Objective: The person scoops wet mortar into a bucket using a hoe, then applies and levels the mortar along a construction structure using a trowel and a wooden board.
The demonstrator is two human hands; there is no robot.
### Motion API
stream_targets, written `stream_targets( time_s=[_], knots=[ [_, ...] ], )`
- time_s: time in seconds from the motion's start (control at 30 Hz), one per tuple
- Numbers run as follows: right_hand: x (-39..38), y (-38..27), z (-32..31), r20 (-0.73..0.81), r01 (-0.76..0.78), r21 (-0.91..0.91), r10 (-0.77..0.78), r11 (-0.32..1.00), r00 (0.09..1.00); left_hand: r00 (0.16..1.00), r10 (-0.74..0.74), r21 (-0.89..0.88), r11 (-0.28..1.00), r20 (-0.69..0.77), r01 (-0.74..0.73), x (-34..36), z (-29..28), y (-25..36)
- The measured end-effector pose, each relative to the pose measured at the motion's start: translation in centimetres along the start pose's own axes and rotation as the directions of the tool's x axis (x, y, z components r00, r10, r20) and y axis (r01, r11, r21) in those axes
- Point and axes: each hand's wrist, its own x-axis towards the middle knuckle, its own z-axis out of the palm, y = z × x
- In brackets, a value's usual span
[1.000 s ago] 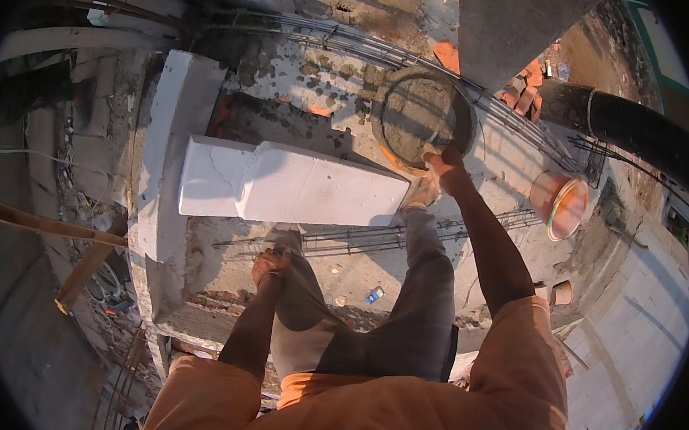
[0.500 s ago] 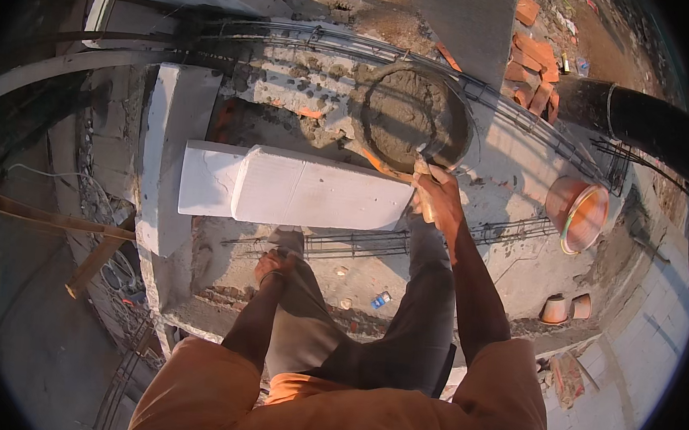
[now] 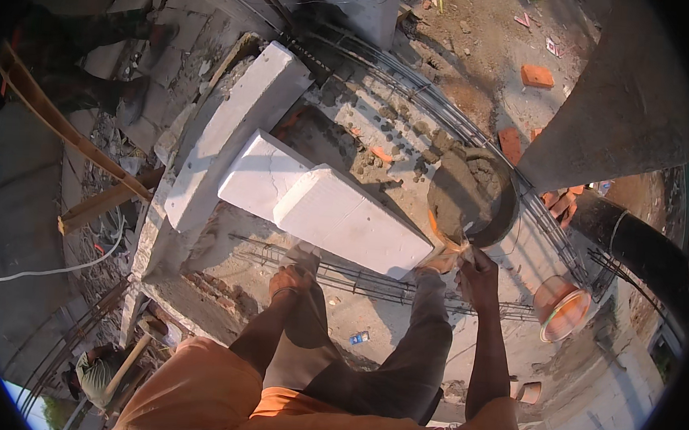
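Shifted sideways off the right foot [image 3: 441,261] since the earlier frame, the right hand [image 3: 480,279] gripped a tool [image 3: 467,238], its far end hard to make out by the mortar pan's [image 3: 444,236] near rim. The left hand [image 3: 289,280] lay against the left leg [image 3: 313,317]; whether it clasped, I couldn't tell.

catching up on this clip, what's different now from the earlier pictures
The view has turned, so the scene appears swung clockwise, showing another person's legs more clearly. The right hand, gripping a tool, has drawn back from the mortar pan toward the person. Nothing was visibly let go. The left hand stays on the left leg; the white blocks stay put.
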Motion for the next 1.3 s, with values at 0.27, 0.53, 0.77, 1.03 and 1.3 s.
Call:
stream_targets(
  time_s=[0.27, 0.53, 0.77, 1.03, 1.3],
  knots=[
    [17.9, -18.2, 16.6, 0.224, 0.188, -0.051, -0.172, 0.981, 0.959, 0.992, -0.061, -0.089, 0.993, 0.111, 0.071, -0.4, -3.1, -0.2],
    [18.1, -12.3, 19.7, 0.032, 0.121, -0.714, -0.142, 0.690, 0.989, 0.987, -0.064, -0.106, 0.991, 0.145, 0.079, 0.5, -5.1, -0.6],
    [23.8, -15.4, 27.6, 0.135, 0.206, -0.350, -0.168, 0.914, 0.977, 0.988, -0.007, -0.058, 0.998, 0.151, 0.016, 1.4, -5.7, -1.6],
    [26.5, -16.0, 30.5, 0.264, -0.097, 0.141, 0.057, 0.985, 0.963, 0.985, -0.073, -0.075, 0.994, 0.155, 0.085, 2.3, -7.5, -3.3],
    [32.4, -16.2, 32.0, -0.013, -0.025, -0.467, 0.022, 0.884, 1.000, 0.978, -0.038, -0.071, 0.996, 0.204, 0.053, 3.1, -6.5, -2.0]
  ],
)
